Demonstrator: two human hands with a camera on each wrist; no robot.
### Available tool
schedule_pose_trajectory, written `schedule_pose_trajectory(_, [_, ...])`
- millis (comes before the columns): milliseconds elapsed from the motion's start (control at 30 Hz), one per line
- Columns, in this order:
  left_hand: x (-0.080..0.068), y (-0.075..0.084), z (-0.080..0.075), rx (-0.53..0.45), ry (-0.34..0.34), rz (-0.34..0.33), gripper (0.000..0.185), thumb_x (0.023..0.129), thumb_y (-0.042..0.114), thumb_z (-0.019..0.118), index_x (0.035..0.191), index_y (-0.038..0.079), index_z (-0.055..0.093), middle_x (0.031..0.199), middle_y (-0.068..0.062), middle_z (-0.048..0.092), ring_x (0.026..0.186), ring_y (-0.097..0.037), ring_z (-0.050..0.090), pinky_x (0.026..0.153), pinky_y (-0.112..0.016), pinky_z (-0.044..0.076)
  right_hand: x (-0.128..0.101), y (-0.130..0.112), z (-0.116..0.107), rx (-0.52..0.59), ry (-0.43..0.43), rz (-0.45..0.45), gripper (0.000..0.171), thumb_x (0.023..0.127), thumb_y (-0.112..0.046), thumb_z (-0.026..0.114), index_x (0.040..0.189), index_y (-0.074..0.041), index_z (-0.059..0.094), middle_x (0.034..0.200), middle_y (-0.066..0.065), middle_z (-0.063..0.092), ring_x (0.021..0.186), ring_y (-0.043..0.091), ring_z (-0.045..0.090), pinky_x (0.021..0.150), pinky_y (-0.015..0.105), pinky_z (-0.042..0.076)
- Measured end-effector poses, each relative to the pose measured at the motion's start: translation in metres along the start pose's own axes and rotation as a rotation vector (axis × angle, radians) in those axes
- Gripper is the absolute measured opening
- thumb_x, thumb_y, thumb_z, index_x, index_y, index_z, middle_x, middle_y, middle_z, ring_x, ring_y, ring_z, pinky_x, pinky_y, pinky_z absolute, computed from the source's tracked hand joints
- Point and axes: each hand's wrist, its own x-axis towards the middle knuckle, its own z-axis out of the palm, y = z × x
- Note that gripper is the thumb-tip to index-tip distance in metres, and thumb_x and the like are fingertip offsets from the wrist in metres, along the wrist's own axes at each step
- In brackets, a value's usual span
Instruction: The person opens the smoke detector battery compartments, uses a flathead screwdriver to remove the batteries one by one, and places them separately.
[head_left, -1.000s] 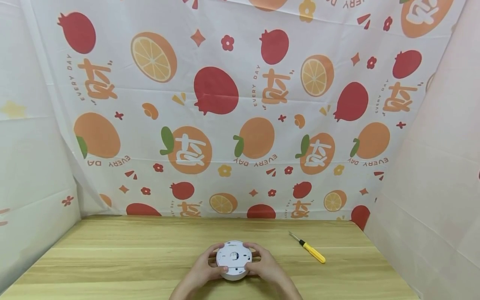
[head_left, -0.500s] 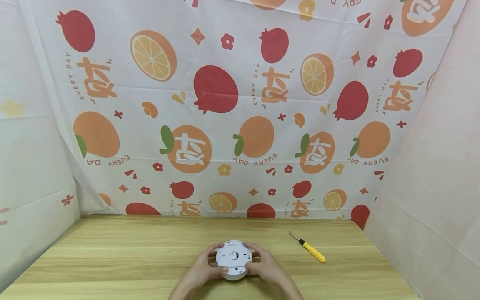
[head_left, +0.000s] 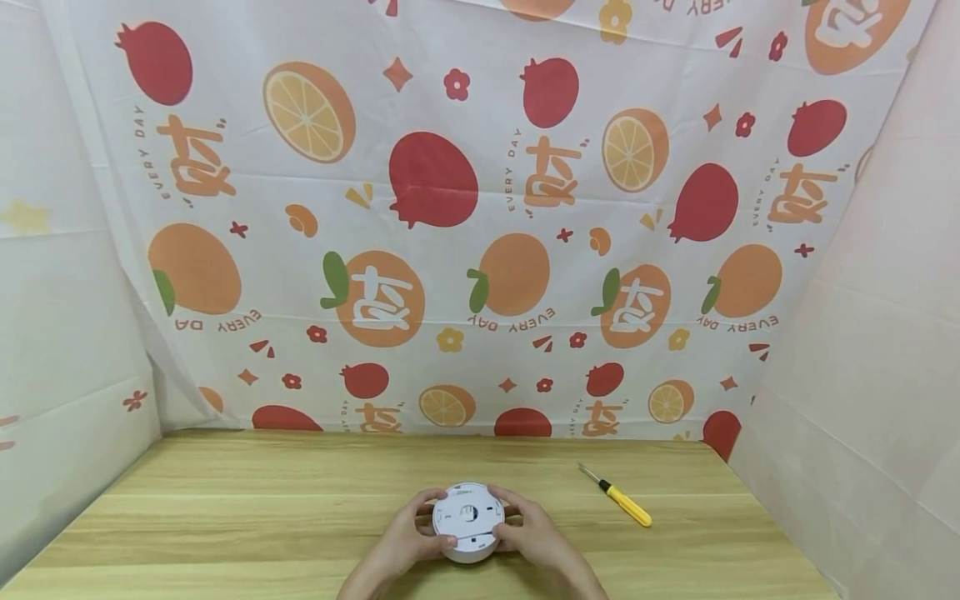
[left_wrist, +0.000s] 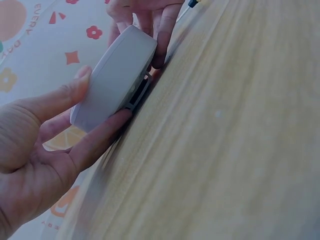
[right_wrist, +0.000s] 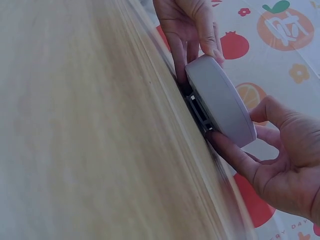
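A round white smoke detector (head_left: 471, 523) is held between both hands, low over the table, its flat plate facing up. That plate has a round hole at its centre, small slots and a straight seam near the front. My left hand (head_left: 411, 533) grips the left edge, thumb on the front of the plate and fingers round the side. On the right edge my right hand (head_left: 529, 533) grips in the same way. From the left wrist view the detector's smooth side (left_wrist: 117, 75) shows, and fingertips reach under it. A dark slotted opening (right_wrist: 201, 111) shows on the underside in the right wrist view.
A screwdriver (head_left: 624, 503) with a yellow handle lies on the wooden table (head_left: 262, 508), right of the hands, its tip toward the back. Behind the table hangs a white curtain (head_left: 480, 92) printed with fruit. Pale cloth sides (head_left: 71, 375) rise at left and right.
The detector's top plate has turned slightly counterclockwise, so its seam now slants up to the right. Both hands keep their grip with only small shifts of the thumbs.
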Motion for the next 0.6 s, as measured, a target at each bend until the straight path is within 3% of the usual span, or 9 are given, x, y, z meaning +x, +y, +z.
schedule_pose_trajectory(600, [-0.0006,0.0031,-0.0001,0.046,-0.011,-0.014,0.064,0.072,0.002,0.075,0.121,-0.008,0.037,0.117,-0.037,0.038,0.089,-0.027,0.057,0.073,-0.032,0.053,-0.0011,-0.0037,-0.0019,0.05,-0.025,0.047,0.054,0.082,0.005,0.053,0.135,0.002,0.041,0.104,0.018,0.047,0.094,0.026,0.054,0.074,0.035,0.054])
